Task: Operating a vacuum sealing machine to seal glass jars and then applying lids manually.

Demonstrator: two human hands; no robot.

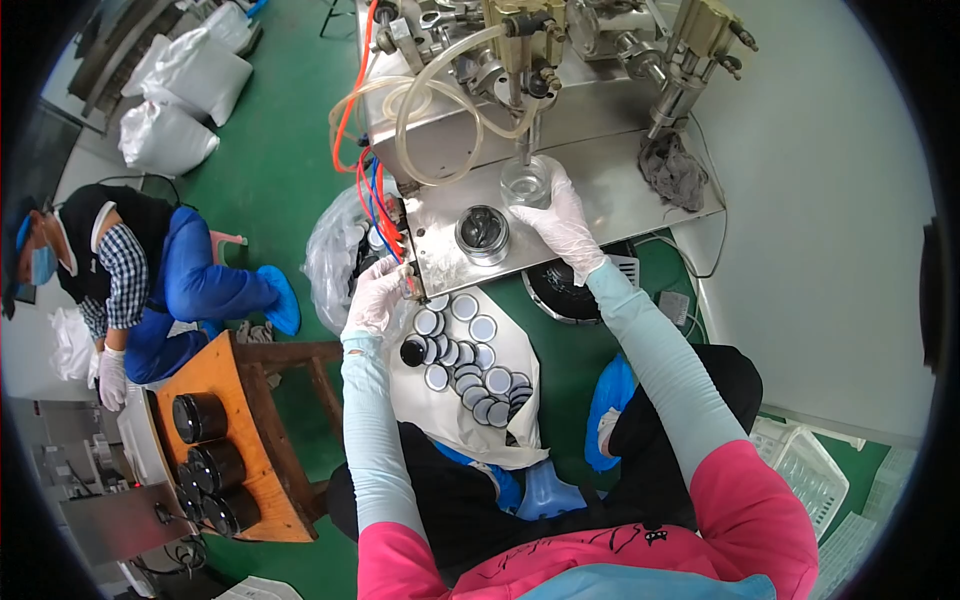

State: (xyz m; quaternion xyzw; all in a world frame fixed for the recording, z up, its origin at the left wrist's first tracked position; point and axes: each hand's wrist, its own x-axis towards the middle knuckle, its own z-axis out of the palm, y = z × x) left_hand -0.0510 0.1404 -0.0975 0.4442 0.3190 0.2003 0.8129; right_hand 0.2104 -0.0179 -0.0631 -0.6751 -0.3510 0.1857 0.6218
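My right hand [562, 222], in a white glove, grips a clear glass jar [524, 184] beneath the filling nozzle [527, 140] of the machine. The jar looks clear inside. To its left on the steel tray [600, 205] stands another jar [482, 234] with something dark and glossy in it. At the tray's left corner, my gloved left hand [374, 298] is closed, its fingertips against a small fitting beside red and blue air hoses [384, 220]. What exactly those fingers hold is hidden.
A white sack [415, 400] bearing many round lids [498, 380] lies spread below the tray. A grey rag [672, 172] rests at the tray's right. At left, a person [150, 260] sits beyond a wooden table [255, 440] with black jars [199, 417]. White bags [170, 135] stand behind.
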